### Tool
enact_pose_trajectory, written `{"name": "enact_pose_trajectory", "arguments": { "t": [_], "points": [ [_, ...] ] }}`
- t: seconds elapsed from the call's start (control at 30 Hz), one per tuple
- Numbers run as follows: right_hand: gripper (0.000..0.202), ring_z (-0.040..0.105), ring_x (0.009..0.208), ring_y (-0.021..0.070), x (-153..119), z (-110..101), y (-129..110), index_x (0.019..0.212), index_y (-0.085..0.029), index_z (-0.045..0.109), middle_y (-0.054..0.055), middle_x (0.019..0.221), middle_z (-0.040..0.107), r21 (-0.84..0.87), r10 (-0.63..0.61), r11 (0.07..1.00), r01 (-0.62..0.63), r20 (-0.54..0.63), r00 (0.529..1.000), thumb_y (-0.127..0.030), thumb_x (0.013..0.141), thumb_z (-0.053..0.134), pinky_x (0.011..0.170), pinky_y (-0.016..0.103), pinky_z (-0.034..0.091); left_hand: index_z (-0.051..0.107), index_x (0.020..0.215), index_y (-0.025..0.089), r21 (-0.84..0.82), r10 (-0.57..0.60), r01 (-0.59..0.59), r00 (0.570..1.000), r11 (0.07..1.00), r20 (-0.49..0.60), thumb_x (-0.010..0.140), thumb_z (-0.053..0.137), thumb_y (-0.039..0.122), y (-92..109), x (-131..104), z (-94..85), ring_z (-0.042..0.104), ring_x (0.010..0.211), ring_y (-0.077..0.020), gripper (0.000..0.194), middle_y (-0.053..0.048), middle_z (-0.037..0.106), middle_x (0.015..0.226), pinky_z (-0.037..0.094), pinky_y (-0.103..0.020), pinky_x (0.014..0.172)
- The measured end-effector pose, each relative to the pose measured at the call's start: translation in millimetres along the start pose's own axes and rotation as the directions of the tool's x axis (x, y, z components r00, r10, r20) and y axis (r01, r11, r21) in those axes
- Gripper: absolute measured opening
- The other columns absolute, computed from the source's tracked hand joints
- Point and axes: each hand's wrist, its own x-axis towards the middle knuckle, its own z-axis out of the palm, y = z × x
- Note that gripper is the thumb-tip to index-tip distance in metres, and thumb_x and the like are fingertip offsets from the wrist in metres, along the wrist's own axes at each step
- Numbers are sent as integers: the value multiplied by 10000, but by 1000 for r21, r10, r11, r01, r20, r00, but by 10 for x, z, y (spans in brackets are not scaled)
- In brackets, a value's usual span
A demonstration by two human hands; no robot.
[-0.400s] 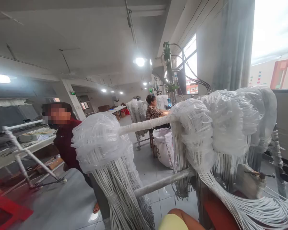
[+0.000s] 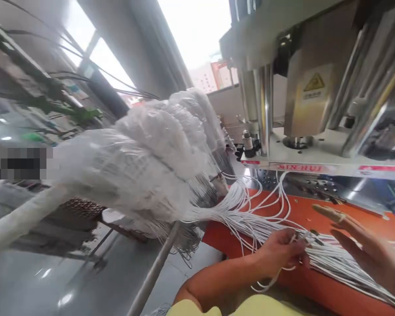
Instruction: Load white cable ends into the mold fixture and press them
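Observation:
My left hand [image 2: 285, 251] is closed round a few white cables [image 2: 266, 283], whose loose ends hang below it; small pale ends stick out past the fingertips. To its right, my right hand [image 2: 365, 248] is open, fingers stretched out and blurred, with a band round one finger. It hovers above a long bundle of white cables [image 2: 342, 268] lying on the orange-red tabletop [image 2: 303, 213]. The cables fan in from the left, where a wrapped bunch [image 2: 217, 215] narrows. Whether the right hand touches anything, I cannot tell.
A press machine [image 2: 306, 96] with metal columns and a yellow warning sign stands behind the table. On the left, a wrapped rack bar [image 2: 26, 213] carries cable bundles in clear plastic [image 2: 145, 153]. Another person, partly blurred, sits beyond the rack.
My view has swung right and down, from the room and racks to the press and orange-red table. Both my hands have come into view, the left with cables in it.

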Motion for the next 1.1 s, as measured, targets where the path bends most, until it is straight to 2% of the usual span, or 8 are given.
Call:
{"name": "enact_pose_trajectory", "arguments": {
  "t": [0.13, 0.3, 0.5, 0.67, 0.77, 0.87, 1.0, 1.1],
  "points": [
    [736, 445, 1326, 214, -254, 206, -88, 1531, -365, 174, 27, 1480, 436, 144, 29, 988, -59, 200, 979, -88, 861, 305, 1077, 421, 423, 531, 873, 155, 52, 37, -35, 999, 998, -35, 760, 708, 523, 93, 130, 90, 323, 317, -20, 424, -8, 660, 658, 150, -204, 341],
    [783, 414, 1347, 165, -256, 203, -98, 1534, -302, 179, 28, 1504, 400, 176, 72, 979, -105, 182, 981, -38, 804, 284, 1098, 383, 390, 569, 934, 138, 143, 72, -58, 993, 988, -96, 776, 688, 501, 114, 243, 143, 390, 332, -32, 413, -20, 682, 692, 197, -193, 345],
    [485, 489, 1250, 260, 178, -141, 733, 1346, -143, 469, 158, 1348, 523, -269, 239, 930, -251, -75, 968, -126, 881, 332, 1030, 416, 429, 616, 855, 131, 344, 144, -79, 975, 936, -167, 794, 666, 447, 124, 356, 92, 287, 331, -11, 326, -30, 716, 710, 191, -194, 363],
    [385, 565, 1055, 315, 495, -142, 1183, 1124, -91, 609, 219, 1130, 607, -558, 366, 794, -241, 122, 923, -71, 866, 323, 824, 428, 480, 689, 744, 136, 568, 364, -220, 919, 793, -153, 808, 665, 343, 312, 409, 151, 528, 551, -87, 218, -30, 703, 675, 410, -201, 562],
    [386, 598, 997, 268, 527, -112, 1122, 1077, -97, 617, 205, 1077, 620, -526, 359, 820, -225, 168, 918, -24, 830, 328, 776, 354, 466, 714, 774, 168, 724, 486, -242, 862, 646, -146, 811, 667, 310, 410, 431, 151, 604, 637, -119, 154, -18, 714, 737, 466, -218, 643],
    [278, 627, 770, 227, 447, -125, 954, 1051, -125, 584, 146, 914, 655, -469, 399, 844, -261, 222, 890, -126, 819, 430, 621, 308, 433, 720, 843, 187, 788, 543, -270, 834, 553, -96, 796, 700, 323, 413, 467, 89, 652, 673, -142, 145, -25, 738, 803, 504, -227, 653],
    [304, 537, 539, 151, 278, -139, 707, 1093, -200, 503, -2, 674, 607, -112, 484, 868, -484, 409, 774, -234, 792, 485, 494, 253, 349, 729, 821, 178, 818, 583, -312, 812, 483, -35, 810, 693, 346, 335, 545, 16, 650, 666, -145, 172, -41, 734, 788, 515, -230, 649],
    [271, 550, 618, 147, 169, -99, 600, 1056, -211, 492, -17, 725, 613, 144, 421, 835, -531, 453, 786, -270, 793, 476, 551, 252, 394, 732, 800, 167, 805, 556, -311, 830, 505, -29, 814, 679, 347, 285, 616, 23, 623, 636, -134, 188, -42, 715, 753, 508, -223, 618]
  ]
}}
